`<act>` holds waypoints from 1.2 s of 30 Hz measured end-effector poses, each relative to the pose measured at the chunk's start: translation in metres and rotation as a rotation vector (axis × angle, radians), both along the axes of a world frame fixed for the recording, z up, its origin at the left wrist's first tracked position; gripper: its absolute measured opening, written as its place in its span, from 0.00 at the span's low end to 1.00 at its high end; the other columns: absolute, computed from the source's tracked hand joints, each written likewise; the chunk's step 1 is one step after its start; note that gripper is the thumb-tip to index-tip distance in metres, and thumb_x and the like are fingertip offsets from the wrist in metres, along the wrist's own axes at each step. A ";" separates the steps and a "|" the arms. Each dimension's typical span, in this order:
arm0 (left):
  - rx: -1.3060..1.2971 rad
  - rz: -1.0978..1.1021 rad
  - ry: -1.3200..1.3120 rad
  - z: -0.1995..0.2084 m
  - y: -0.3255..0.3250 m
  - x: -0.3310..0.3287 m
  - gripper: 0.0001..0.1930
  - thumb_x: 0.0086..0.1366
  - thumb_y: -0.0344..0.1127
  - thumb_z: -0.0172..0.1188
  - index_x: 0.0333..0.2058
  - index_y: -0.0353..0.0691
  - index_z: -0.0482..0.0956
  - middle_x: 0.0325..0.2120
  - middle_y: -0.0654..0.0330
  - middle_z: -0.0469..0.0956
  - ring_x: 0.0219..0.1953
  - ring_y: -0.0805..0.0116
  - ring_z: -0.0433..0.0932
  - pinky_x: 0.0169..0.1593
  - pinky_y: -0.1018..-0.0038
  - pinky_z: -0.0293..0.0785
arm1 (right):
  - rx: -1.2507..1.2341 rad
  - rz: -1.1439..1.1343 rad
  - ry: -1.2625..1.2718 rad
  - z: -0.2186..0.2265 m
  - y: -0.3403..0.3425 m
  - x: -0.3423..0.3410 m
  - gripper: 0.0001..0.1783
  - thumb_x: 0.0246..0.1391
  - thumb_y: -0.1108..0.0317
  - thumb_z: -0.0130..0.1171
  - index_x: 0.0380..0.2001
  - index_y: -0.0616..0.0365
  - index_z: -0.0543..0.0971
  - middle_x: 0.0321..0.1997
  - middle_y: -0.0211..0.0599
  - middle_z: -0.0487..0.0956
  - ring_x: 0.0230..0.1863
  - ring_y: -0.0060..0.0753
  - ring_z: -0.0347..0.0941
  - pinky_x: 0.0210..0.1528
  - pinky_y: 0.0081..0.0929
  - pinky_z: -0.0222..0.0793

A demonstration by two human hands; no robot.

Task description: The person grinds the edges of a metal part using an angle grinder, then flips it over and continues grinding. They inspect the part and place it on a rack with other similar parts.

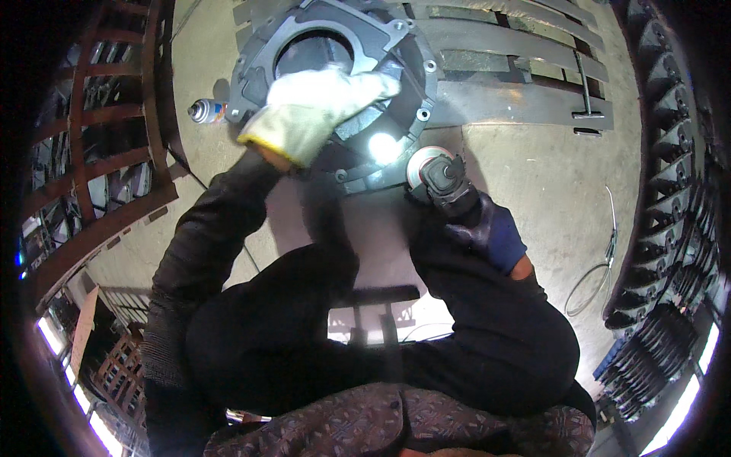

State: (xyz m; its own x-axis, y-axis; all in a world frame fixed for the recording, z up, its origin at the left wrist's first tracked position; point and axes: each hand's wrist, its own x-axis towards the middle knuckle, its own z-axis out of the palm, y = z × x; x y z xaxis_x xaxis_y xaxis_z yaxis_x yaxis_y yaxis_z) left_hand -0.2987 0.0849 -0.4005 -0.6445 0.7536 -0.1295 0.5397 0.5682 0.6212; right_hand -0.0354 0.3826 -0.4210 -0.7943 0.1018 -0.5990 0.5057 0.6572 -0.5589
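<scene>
A big grey cast metal housing (426,84) with a round opening and bolt holes around its flange lies in front of me at the top. My left hand (312,107), in a white glove with a yellow cuff edge, rests across it just below the opening. One digit stretches to the right over the casting; overexposure blurs the other fingers. In my right hand (476,225), which wears a dark blue glove, is an angle grinder (445,177). Its round disc (423,164) is close to the housing's lower right rim; whether they touch I cannot tell.
A spray can (204,111) lies left of the housing. Slatted grey planks (525,103) extend to the right, with a T-shaped metal bar (586,91) on them. A looped cable (598,286) lies on the floor. Brown metal racks (99,114) stand left; stacked dark parts (670,152) line the right.
</scene>
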 end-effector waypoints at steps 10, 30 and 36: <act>-0.094 -0.175 0.289 -0.023 0.000 -0.004 0.15 0.77 0.47 0.52 0.54 0.54 0.82 0.42 0.51 0.85 0.40 0.52 0.85 0.43 0.59 0.81 | -0.034 0.044 0.046 -0.010 0.001 0.002 0.46 0.47 0.39 0.77 0.63 0.54 0.75 0.51 0.52 0.86 0.54 0.58 0.83 0.56 0.46 0.80; -0.296 -0.125 0.447 -0.060 -0.021 0.015 0.20 0.72 0.45 0.55 0.56 0.46 0.83 0.49 0.47 0.84 0.50 0.49 0.84 0.56 0.59 0.78 | 0.022 0.042 0.045 -0.009 0.003 0.002 0.47 0.48 0.39 0.77 0.64 0.54 0.74 0.50 0.52 0.86 0.52 0.60 0.83 0.54 0.48 0.80; -0.217 -0.293 0.290 0.000 0.007 -0.002 0.21 0.76 0.49 0.52 0.58 0.45 0.81 0.48 0.49 0.85 0.47 0.51 0.85 0.53 0.60 0.80 | -0.057 0.078 0.101 -0.006 0.000 -0.004 0.45 0.48 0.39 0.76 0.63 0.53 0.75 0.50 0.53 0.86 0.51 0.62 0.83 0.54 0.50 0.79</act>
